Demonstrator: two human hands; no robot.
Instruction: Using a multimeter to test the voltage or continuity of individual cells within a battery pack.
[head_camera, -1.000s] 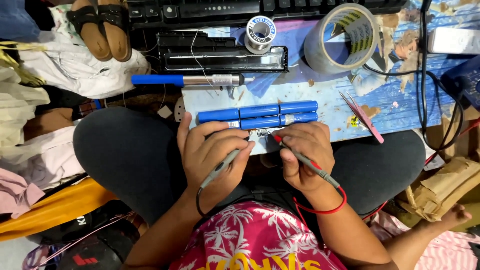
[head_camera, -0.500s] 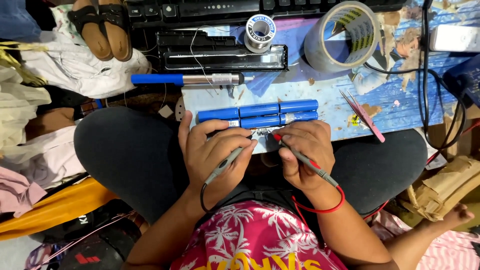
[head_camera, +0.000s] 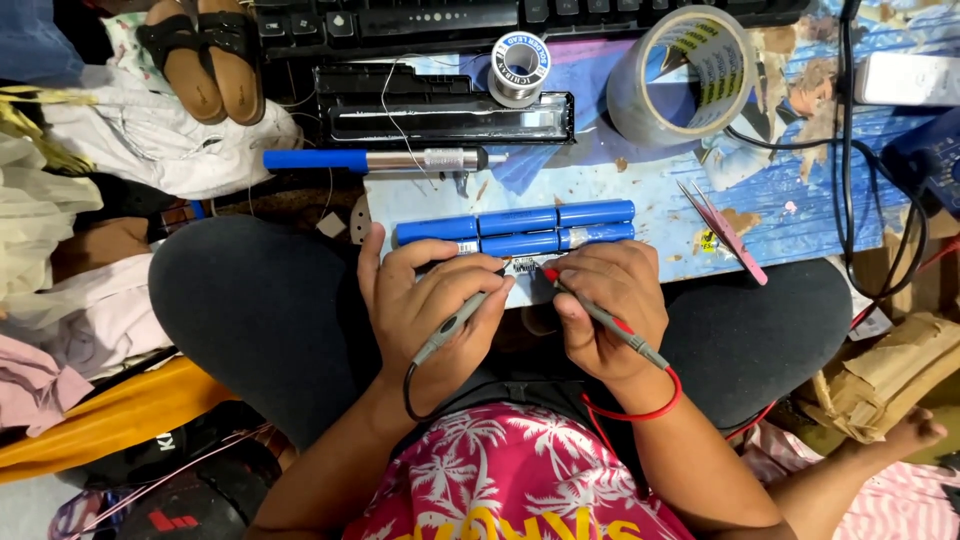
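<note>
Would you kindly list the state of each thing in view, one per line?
Left hand: gripping the black probe, tip at the small board.
Right hand: gripping the red probe, tip at the same board.
Blue battery cells: lying in two rows.
Tape roll: lying flat.
Solder spool: standing on end.
Pink tweezers: lying unused.

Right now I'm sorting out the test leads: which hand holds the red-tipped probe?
The right hand holds the red-tipped probe, trailing a red wire. The left hand holds the black probe with a black wire.
</note>
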